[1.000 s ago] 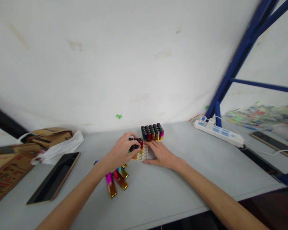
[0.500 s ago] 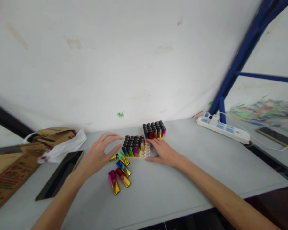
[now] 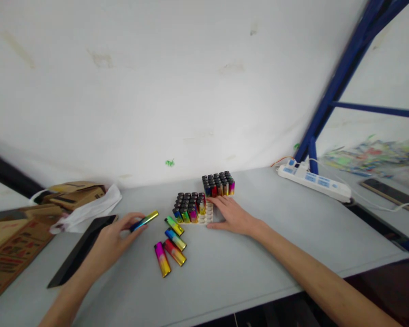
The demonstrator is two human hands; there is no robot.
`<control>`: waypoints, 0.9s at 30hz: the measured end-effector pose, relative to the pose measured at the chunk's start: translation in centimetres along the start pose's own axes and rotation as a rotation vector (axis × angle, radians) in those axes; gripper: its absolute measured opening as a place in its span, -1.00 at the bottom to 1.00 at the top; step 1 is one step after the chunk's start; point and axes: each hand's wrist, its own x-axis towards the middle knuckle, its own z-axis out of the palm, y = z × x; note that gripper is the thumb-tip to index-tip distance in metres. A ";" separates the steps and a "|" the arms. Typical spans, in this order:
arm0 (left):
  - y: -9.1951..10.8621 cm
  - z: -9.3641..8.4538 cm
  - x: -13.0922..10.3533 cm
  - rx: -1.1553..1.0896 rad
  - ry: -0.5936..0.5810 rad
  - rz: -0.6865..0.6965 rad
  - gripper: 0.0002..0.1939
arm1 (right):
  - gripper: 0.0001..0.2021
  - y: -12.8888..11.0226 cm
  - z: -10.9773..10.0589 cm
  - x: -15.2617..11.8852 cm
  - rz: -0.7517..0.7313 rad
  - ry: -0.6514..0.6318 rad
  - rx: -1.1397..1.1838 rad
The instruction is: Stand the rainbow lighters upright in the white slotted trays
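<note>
My left hand (image 3: 117, 238) pinches a blue and gold lighter (image 3: 145, 220) between thumb and fingers, raised left of the loose lighters. On the table lie a green lighter (image 3: 174, 225), a blue one (image 3: 176, 239), a red one (image 3: 175, 252) and a magenta one (image 3: 162, 259). Beyond them stands a white tray (image 3: 209, 213) with round holes, its left part filled with upright, black-topped lighters (image 3: 190, 206). At the tray's right side, my right hand (image 3: 232, 215) grips it, thumb at the near corner and fingers at the far end.
Behind the tray, another block of upright lighters (image 3: 219, 184) stands near the wall. At left are a dark phone-like slab (image 3: 80, 250), a white plastic bag (image 3: 92, 211) and cardboard boxes (image 3: 18, 247). A power strip (image 3: 315, 181) lies at right beside a blue frame (image 3: 330, 86).
My left hand has picked up a lighter from beside the green one and drawn it back to the left. My right hand stays at the tray.
</note>
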 end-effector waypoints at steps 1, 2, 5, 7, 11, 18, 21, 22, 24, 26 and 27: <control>0.6 -0.3 0.2 -0.078 0.030 -0.055 -0.53 | -0.18 0.0 0.0 0.0 -0.002 0.002 0.000; 1.3 -0.5 0.4 -0.172 0.047 -0.099 -0.53 | -0.18 0.0 0.0 0.0 -0.002 0.002 -0.001; 3.6 -0.9 1.4 -0.486 0.084 -0.186 -0.56 | -0.18 0.0 -0.1 0.0 0.004 -0.007 -0.005; 5.5 -0.9 2.4 -0.696 0.117 -0.208 -0.60 | -0.17 0.0 0.0 0.0 0.006 -0.013 -0.008; 9.2 -0.2 4.2 -1.092 -0.023 -0.145 -0.71 | -0.17 0.1 0.2 -0.1 0.008 -0.015 -0.016; 11.3 2.8 4.1 -1.378 -0.298 -0.266 -0.77 | -0.18 0.2 0.2 0.0 -0.013 0.006 -0.003; 11.1 3.5 3.3 -1.422 -0.341 -0.347 -0.63 | -0.19 0.1 0.0 0.0 -0.007 0.001 0.002; 11.0 3.5 3.1 -1.424 -0.337 -0.348 -0.58 | -0.19 0.0 0.0 0.0 -0.004 -0.004 0.002; 10.9 3.5 2.9 -1.412 -0.313 -0.339 -0.54 | -0.20 -0.1 -0.2 0.0 0.000 -0.013 0.002; 10.8 3.3 2.7 -1.390 -0.296 -0.338 -0.54 | -0.20 -0.2 -0.3 0.0 0.005 -0.018 0.005; 10.8 3.3 2.6 -1.383 -0.293 -0.342 -0.55 | -0.21 -0.2 -0.3 0.0 0.007 -0.019 0.007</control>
